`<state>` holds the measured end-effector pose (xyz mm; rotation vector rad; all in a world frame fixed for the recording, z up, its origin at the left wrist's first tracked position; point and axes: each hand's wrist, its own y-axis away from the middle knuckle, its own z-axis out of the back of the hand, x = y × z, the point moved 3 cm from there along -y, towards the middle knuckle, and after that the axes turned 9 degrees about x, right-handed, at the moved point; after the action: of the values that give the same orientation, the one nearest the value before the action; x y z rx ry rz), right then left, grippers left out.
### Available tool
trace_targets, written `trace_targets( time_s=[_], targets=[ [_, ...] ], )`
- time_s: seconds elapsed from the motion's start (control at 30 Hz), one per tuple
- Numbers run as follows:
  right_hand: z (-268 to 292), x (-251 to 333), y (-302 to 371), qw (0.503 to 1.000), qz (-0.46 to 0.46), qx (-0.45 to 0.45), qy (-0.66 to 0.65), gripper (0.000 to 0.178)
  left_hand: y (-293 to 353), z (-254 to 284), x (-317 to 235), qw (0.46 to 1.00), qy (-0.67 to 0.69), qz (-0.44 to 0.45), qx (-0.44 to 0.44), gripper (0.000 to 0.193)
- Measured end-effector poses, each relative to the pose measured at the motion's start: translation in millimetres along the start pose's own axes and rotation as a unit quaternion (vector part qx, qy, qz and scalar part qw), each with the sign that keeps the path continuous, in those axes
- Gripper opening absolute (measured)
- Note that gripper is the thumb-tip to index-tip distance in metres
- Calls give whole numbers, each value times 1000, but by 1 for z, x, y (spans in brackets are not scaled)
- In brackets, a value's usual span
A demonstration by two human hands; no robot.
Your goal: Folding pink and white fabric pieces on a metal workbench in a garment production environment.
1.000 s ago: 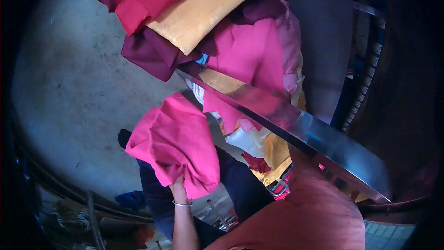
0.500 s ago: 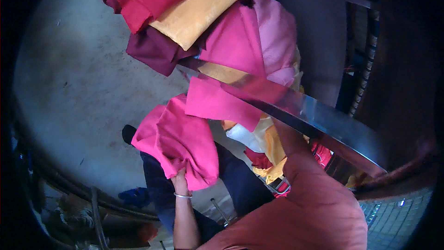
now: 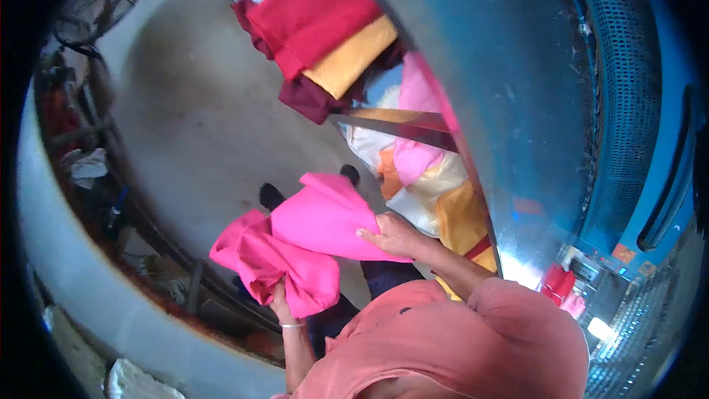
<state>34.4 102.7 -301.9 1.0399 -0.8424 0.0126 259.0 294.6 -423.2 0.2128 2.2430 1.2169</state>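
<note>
A bright pink cloth (image 3: 321, 214) hangs between my two hands in front of my legs. My left hand (image 3: 281, 307), with a bangle at its wrist, is closed on the bunched lower left part of it. At the right side, my right hand (image 3: 391, 236) grips the cloth's edge, with the thumb on top and the other fingers partly hidden. The part between the hands lies fairly smooth, while the left part is folded and creased.
Ahead, a stack of folded red cloth (image 3: 325, 15), yellow cloth (image 3: 353, 55) and maroon cloth (image 3: 306, 100) rests at a metal bar (image 3: 413, 129). Mixed fabrics (image 3: 443, 177) lie below it. A large blue machine (image 3: 546, 103) stands on the right, a curved pale rim (image 3: 96, 273) on the left.
My right hand has come out from beneath the metal bar and now holds the pink cloth's right side. The view has turned, showing more of the blue machine. My left hand keeps its grip.
</note>
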Motion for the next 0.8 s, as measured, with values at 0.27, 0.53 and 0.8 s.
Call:
trace_targets(
  time_s=[0.27,0.53,0.8],
  targets=[
    [134,136,186,959,207,-171,-88,26,118,-143,-184,948,79,-238,197,43],
    [244,58,339,709,341,-476,-393,27,95,-292,-255,786,-213,-509,278,38],
    [275,-169,302,664,93,-737,-91,38,-13,-554,-155,860,-165,-211,434,33]
  ],
)
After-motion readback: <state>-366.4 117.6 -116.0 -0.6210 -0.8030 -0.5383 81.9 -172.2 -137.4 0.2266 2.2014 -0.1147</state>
